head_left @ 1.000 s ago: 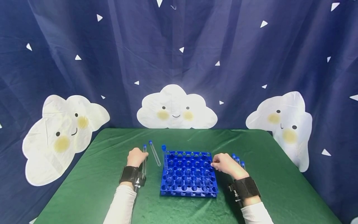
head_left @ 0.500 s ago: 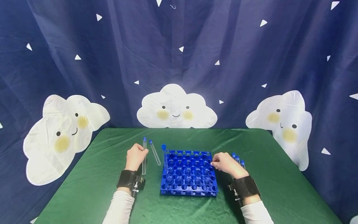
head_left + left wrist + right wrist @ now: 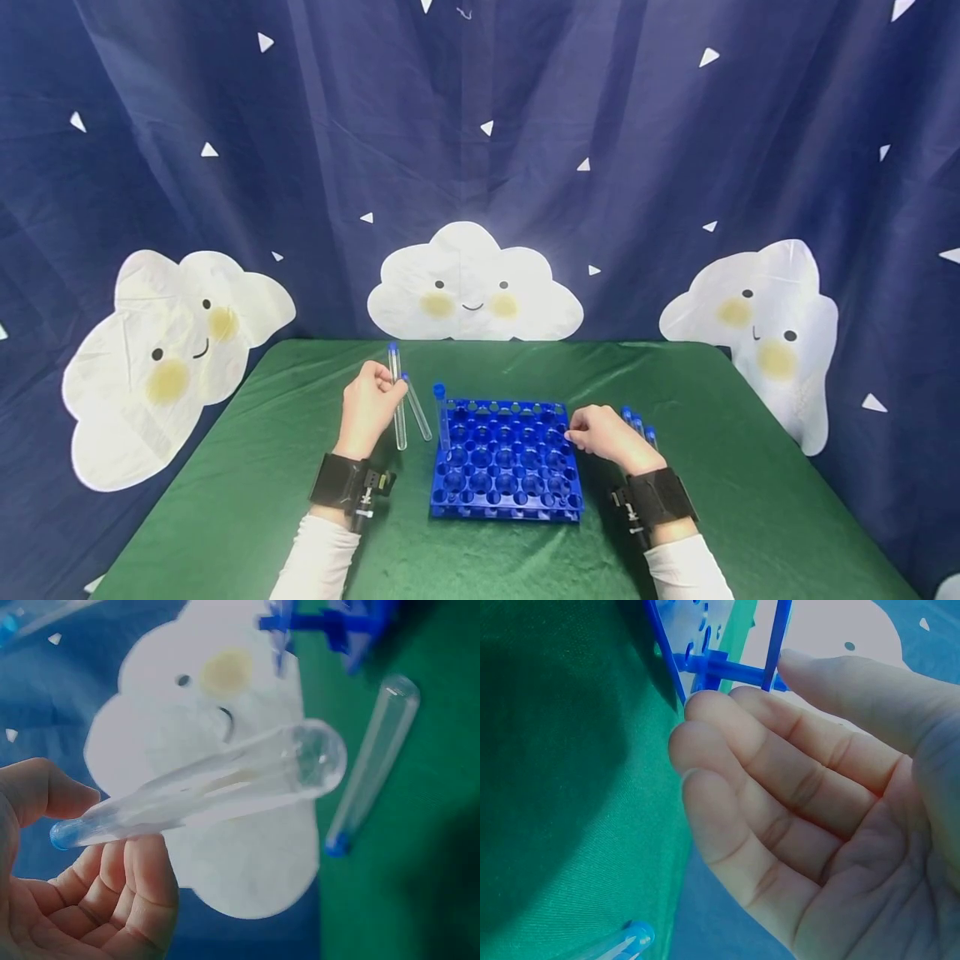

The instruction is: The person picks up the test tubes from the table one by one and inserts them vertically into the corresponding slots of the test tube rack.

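Test tube [image 3: 395, 396] held upright in left hand [image 3: 369, 406], left of rack [image 3: 506, 458].

Your blue rack [image 3: 506, 460] is a bright, saturated blue all over, and it sits on a deep green cloth [image 3: 712, 500]. Left of the rack, the tube [image 3: 396, 400] in your left hand [image 3: 369, 407] is clear with a blue cap, like the second clear tube [image 3: 417, 408] beside it. Right of the rack, the tubes [image 3: 637, 425] behind your right hand [image 3: 611, 437] show blue caps. Behind the rack hangs a navy curtain [image 3: 480, 125] patterned with small white triangles and white clouds with yellow cheeks. Your sleeves are white, your wrist straps black.
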A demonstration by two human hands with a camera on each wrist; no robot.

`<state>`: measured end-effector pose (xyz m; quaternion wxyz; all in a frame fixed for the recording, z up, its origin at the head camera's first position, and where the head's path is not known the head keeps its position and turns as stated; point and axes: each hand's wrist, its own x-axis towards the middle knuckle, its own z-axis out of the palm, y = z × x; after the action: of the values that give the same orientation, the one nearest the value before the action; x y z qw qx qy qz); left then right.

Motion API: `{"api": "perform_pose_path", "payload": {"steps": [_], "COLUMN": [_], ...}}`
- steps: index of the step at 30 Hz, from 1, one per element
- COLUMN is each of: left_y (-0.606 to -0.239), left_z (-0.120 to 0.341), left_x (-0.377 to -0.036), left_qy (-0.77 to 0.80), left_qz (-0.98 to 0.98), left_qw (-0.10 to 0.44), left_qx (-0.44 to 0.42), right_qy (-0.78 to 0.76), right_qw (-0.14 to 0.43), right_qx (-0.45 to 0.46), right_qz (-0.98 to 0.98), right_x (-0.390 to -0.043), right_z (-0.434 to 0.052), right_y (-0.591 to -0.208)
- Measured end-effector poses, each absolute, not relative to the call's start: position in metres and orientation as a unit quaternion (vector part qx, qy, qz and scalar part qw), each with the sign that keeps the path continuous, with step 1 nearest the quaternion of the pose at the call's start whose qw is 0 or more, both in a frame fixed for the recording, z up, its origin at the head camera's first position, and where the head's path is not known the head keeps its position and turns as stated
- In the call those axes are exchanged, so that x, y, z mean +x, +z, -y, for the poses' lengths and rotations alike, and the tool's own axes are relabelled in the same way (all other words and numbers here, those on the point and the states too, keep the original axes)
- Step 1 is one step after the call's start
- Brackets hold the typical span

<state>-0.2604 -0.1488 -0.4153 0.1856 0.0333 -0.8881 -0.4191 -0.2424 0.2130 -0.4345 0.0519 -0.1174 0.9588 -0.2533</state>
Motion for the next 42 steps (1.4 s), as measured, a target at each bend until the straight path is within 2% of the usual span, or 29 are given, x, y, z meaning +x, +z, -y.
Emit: {"api": "perform_pose_path", "payload": {"steps": [17, 32, 42], "left_y": [-0.370, -0.372, -0.383], "left_z": [0.115, 0.080, 0.068], "left_x": [-0.218, -0.199, -0.200], "left_qy": [-0.464, -0.487, -0.457], "left_qz": [0.860, 0.842, 0.846], "left_qw": [0.209, 0.201, 0.228], "left_qx": [-0.040, -0.117, -0.155], "right_qy": [-0.247, -0.247, -0.246], "right_qw": [0.045, 0.053, 0.056], "right_qx": [-0.121, -0.127, -0.125], "right_qz": [-0.960, -0.959, -0.960], "right_x": [-0.244, -0.243, -0.242], "right_z": [-0.213, -0.213, -0.213], "right_y": [-0.435, -0.434, -0.431]}}
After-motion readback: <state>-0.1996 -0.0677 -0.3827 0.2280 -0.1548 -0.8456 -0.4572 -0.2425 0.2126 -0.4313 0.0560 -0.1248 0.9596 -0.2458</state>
